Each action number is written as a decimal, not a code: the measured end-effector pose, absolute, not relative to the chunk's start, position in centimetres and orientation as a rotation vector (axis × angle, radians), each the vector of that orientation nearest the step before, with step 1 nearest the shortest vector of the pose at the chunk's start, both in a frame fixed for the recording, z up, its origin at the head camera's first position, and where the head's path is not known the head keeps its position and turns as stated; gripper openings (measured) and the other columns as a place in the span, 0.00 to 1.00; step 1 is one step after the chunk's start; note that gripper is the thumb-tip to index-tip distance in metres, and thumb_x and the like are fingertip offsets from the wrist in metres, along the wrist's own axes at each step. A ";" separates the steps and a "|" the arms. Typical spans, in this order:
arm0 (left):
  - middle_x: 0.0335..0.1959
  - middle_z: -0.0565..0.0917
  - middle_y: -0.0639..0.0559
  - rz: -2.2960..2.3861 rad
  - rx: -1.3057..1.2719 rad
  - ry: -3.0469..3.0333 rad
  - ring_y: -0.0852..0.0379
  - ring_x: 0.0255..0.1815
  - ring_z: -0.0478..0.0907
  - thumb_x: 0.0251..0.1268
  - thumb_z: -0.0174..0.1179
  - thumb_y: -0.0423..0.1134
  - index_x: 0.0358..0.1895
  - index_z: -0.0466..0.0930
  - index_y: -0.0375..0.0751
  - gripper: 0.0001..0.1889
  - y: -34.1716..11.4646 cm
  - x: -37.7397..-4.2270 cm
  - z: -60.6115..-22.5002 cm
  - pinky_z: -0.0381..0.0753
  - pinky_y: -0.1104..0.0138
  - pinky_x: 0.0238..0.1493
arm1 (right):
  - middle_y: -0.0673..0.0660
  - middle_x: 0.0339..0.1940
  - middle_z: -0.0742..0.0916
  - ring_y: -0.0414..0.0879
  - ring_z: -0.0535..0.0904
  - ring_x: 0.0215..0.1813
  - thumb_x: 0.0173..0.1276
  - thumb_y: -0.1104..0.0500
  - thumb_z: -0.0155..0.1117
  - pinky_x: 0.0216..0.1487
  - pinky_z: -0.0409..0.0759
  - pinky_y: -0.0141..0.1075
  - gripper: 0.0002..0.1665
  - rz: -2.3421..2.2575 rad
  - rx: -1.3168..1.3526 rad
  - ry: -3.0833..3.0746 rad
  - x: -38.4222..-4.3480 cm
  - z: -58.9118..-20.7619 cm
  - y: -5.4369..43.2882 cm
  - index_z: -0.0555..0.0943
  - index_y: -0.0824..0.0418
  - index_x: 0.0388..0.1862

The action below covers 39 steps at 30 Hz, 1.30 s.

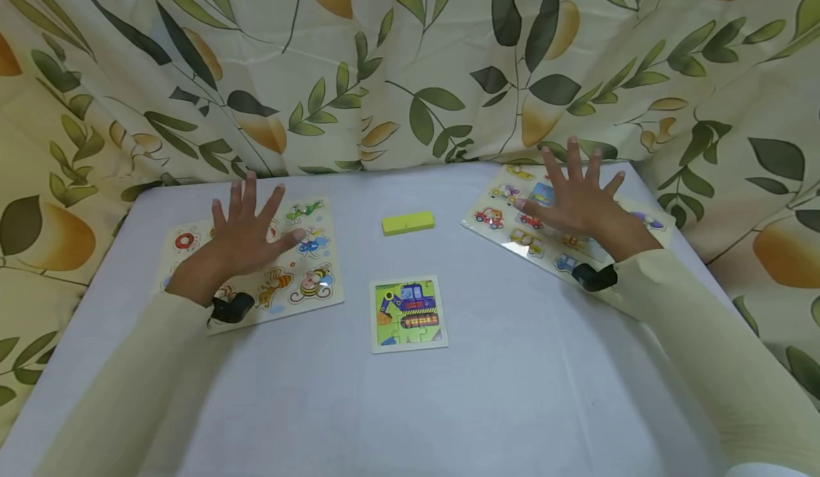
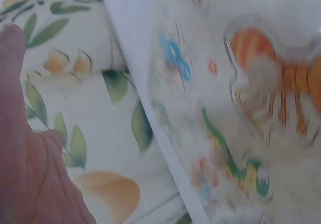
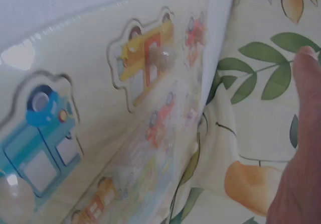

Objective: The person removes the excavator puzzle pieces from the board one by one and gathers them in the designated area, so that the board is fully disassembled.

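Observation:
My left hand (image 1: 240, 245), fingers spread, is over a knob puzzle board with insect pictures (image 1: 323, 249) on the left of the table. My right hand (image 1: 576, 203), fingers likewise spread, is over a second puzzle board with vehicle pictures (image 1: 477, 229) on the right. Neither hand grips anything. Each hand hides part of the board under it. Between the boards lies a small square jigsaw of an excavator (image 1: 410, 313), its pieces sitting in a white frame. Behind it is a yellow-green block (image 1: 408, 223). In the right wrist view a blue van piece (image 3: 42, 143) shows close up.
A white cloth covers the table (image 1: 512, 391). Along its far edge and both sides hangs a leaf-patterned curtain (image 1: 435, 71). Dark straps with cameras (image 1: 232, 307) sit at both wrists, over pale sleeves.

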<state>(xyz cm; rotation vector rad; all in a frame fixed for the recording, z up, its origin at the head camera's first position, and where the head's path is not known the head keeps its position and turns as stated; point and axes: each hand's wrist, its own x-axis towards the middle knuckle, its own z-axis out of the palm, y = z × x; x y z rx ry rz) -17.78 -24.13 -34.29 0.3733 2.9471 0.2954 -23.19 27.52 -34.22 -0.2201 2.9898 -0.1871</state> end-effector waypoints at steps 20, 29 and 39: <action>0.78 0.51 0.46 0.695 0.795 2.676 0.44 0.78 0.42 0.72 0.55 0.54 0.75 0.60 0.53 0.32 -18.9 -11.7 -37.6 0.57 0.44 0.68 | 0.62 0.79 0.51 0.60 0.42 0.78 0.73 0.51 0.58 0.70 0.48 0.61 0.44 -0.700 -0.583 2.840 -20.1 -34.4 23.5 0.47 0.56 0.80; 0.79 0.43 0.44 0.613 0.943 2.569 0.43 0.78 0.31 0.62 0.64 0.55 0.77 0.56 0.58 0.41 -17.3 -9.3 -38.5 0.37 0.43 0.71 | 0.59 0.76 0.62 0.57 0.55 0.76 0.75 0.50 0.55 0.70 0.54 0.55 0.38 -0.726 -0.600 2.796 -19.5 -34.7 21.5 0.54 0.55 0.79; 0.79 0.35 0.46 0.453 0.974 2.506 0.47 0.77 0.24 0.49 0.63 0.70 0.76 0.54 0.66 0.49 -15.7 -7.4 -39.2 0.27 0.46 0.71 | 0.56 0.70 0.73 0.52 0.63 0.72 0.76 0.45 0.53 0.68 0.62 0.53 0.30 -0.882 -0.648 2.697 -18.9 -35.6 18.7 0.70 0.56 0.71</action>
